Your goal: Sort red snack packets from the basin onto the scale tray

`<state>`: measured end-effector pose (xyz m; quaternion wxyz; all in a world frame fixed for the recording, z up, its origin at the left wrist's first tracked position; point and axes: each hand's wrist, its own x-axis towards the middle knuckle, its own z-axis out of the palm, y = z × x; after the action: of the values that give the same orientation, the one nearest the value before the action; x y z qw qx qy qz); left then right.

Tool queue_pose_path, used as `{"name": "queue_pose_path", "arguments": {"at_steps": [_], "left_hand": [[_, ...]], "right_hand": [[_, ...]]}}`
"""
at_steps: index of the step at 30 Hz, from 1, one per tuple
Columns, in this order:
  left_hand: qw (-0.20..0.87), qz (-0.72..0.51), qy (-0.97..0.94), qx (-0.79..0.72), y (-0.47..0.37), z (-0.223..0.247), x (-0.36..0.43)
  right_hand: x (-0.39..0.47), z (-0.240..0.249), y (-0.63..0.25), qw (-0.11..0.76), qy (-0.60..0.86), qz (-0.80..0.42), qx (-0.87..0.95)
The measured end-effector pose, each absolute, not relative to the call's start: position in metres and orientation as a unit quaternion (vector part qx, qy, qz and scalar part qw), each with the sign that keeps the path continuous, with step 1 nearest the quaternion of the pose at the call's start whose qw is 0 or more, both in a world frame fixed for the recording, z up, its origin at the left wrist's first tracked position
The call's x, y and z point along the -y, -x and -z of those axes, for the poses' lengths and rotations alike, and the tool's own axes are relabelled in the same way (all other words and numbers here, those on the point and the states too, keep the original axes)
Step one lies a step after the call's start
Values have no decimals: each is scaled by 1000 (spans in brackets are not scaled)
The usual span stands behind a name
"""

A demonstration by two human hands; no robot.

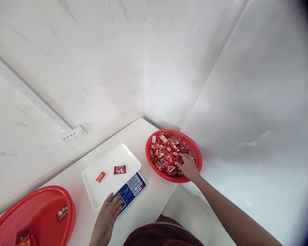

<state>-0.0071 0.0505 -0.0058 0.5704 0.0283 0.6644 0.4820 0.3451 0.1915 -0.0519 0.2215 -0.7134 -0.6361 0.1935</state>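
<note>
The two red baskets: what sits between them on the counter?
In the head view, a scale with a white tray sits between the full basket and the nearly empty basket. Two sweets lie on it; the left hand touches its keypad.

White plastic weighing scale [110, 171] sits centre on your white table [149, 208], two wrapped sweets [119, 169] on its tray. Round red plastic basket [195, 150] of sweets lies to right; second red basket [41, 205] to left, nearer you.

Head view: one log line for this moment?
left hand on scale | right hand in candy basket | two candies on tray
</note>
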Motion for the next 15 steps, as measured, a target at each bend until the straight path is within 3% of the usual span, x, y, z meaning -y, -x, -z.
{"name": "queue_pose_path", "arguments": {"at_steps": [8,15], "left_hand": [[579,-490,-34,-651,1,-5,-52],[608,-473,-37,-636,-3,-9,-47]], "right_hand": [[-215,60,-296,150,709,-208,657],[-229,59,-307,267,683,-287,616]]}}
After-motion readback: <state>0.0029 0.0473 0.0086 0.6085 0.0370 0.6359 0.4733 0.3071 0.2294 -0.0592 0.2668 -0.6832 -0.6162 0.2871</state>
